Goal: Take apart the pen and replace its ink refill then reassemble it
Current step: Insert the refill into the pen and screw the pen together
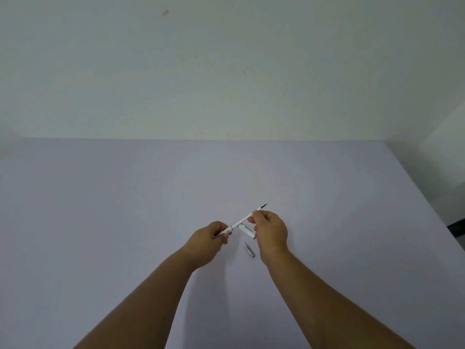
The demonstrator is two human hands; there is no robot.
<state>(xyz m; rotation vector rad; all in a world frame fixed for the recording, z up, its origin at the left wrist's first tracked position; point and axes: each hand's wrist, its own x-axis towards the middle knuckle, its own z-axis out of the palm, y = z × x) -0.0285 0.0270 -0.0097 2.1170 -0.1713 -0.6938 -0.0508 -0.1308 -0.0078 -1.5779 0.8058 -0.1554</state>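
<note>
My left hand (214, 239) grips the white pen barrel (227, 231) by its rear end. A thin white ink refill (243, 219) sticks out of the barrel toward the upper right, its dark tip (264, 205) free in the air. My right hand (270, 229) pinches the refill near that tip. Under the hands, a white pen cap (247, 230) lies on the table. A small silver cone-shaped tip piece (249, 249) lies just in front of it, between my wrists.
The work surface is a pale lilac table (125, 222) that meets a white wall at the back. Its right edge (427, 197) runs diagonally, with a dark floor gap beyond it at the far right.
</note>
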